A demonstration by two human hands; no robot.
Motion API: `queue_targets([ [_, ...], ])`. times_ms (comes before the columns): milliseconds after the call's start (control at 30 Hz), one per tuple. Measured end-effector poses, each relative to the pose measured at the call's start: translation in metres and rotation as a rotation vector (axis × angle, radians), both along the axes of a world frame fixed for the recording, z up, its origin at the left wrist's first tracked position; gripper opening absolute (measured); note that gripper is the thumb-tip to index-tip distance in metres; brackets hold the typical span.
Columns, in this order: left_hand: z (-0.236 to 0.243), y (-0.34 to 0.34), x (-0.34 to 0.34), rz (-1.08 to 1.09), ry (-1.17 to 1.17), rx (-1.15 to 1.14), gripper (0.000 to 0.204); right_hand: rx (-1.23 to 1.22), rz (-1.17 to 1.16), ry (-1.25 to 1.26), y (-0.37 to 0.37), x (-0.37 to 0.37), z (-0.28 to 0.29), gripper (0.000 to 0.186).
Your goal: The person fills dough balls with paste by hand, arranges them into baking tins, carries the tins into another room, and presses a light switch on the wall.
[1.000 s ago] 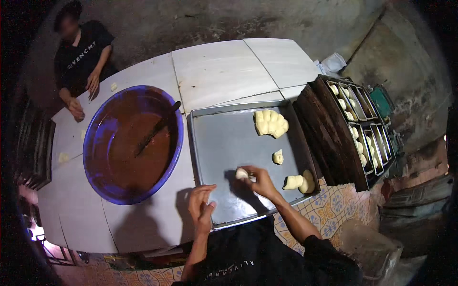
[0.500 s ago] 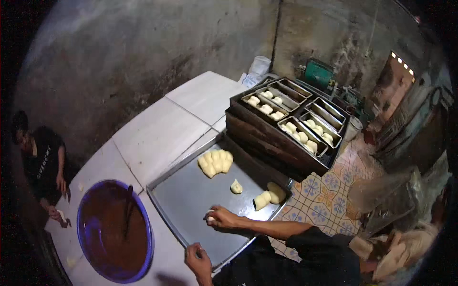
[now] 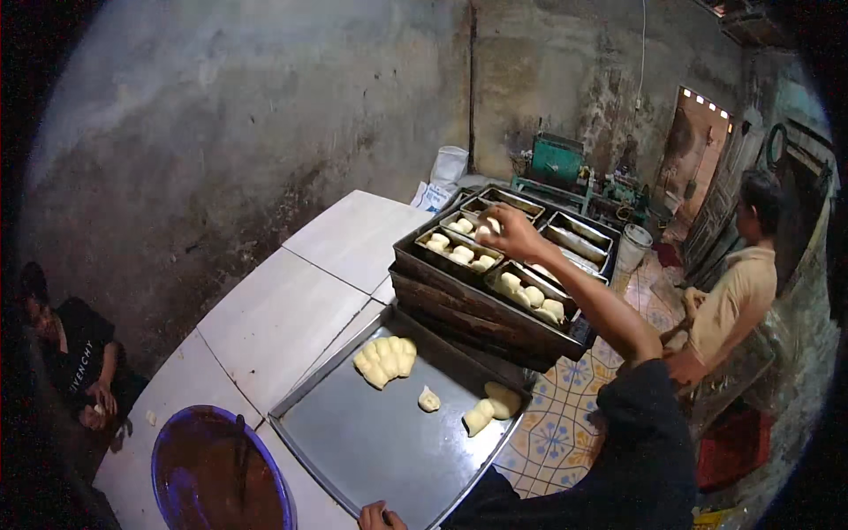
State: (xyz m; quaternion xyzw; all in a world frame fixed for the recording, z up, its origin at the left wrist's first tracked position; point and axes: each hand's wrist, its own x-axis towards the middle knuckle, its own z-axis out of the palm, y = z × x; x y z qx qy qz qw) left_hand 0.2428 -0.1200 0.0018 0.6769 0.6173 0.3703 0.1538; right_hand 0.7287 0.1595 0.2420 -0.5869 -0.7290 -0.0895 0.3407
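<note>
My right hand [image 3: 511, 233] reaches over the loaf tins at the far side, its fingers closed round a small pale dough ball [image 3: 488, 228]. Below it, several dough balls sit in a metal loaf tin [image 3: 459, 253], and more lie in a nearer tin [image 3: 530, 300]. At the lower edge, my left hand [image 3: 380, 516] is closed at the near corner of a big metal tray [image 3: 353, 442]; its fingers are partly cut off. On the tray lie a cluster of joined dough pieces [image 3: 386, 360], a single dough lump [image 3: 428, 400] and flattened dough pieces [image 3: 480, 417].
A blue-rimmed tub [image 3: 221, 473] of brown contents stands left on the white tiled table [image 3: 256, 327]. One person [image 3: 88, 353] sits far left; another person [image 3: 738, 291] stands right. Behind the tins are a green machine [image 3: 556, 159] and a white bucket [image 3: 633, 247].
My right hand has moved from the tray up and away to the tins, carrying a dough ball. My left hand stays near the tray corner. The view has shifted, and a person now shows at right.
</note>
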Motion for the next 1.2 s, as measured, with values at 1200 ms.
queue_targets([
  [1200,0.003,0.033,0.021,0.107,-0.716,-0.006,0.032,-0.422,0.649,0.646,-0.204,-0.334,-0.189,0.02],
])
